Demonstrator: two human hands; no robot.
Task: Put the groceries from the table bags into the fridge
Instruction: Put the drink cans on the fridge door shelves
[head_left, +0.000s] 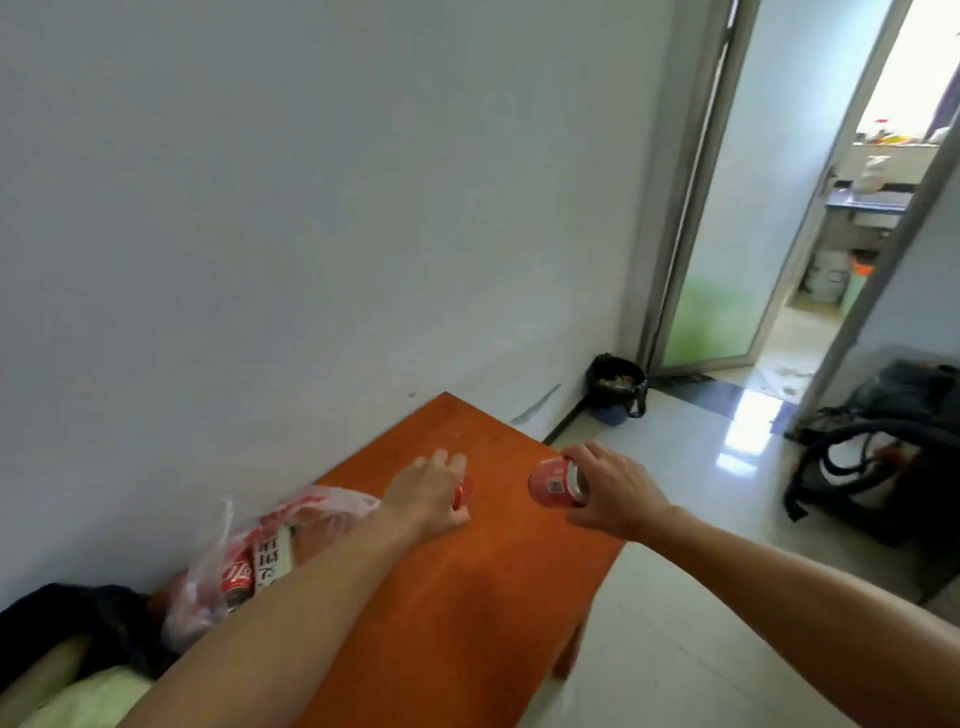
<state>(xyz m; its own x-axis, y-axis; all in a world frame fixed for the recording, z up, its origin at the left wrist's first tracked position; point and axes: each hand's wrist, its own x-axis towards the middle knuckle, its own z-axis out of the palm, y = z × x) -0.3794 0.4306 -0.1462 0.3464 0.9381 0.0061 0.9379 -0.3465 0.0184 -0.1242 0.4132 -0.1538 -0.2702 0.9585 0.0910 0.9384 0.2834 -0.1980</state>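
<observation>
The orange wooden table (467, 597) stands against the white wall (311, 208), and both arms reach out over it; the left hand (431, 493) is over the far part of the table, with its fingers and thumb curled round a half-hidden can (464, 491); only a thin red strip of that can shows under the hand, and I cannot tell if it rests on the table; the right hand (615, 493) is at the right edge of the table and grips a red soda can (553, 483); this can is tipped on its side, its silver end faces the palm, and the fingers wrap over it while the thumb sits under it; the two cans are near each other but do not touch; on the left side of the table, close to the wall, lies a thin see-through plastic bag (208, 587) with red print; inside it you can see another cola can (236, 574) and, just beside that, a white carton (270, 558) with dark letters; the left arm crosses in front of the bag; at the near left corner of the table there is a dark cloth (62, 623); past the far end of the table, in the corner on the floor, sits a small bin (618, 387) with a black liner; to the right of that bin a frosted glass door (711, 312) stands open; on the shiny floor, well to the right of the table, lies a black bag (883, 467) with straps.
</observation>
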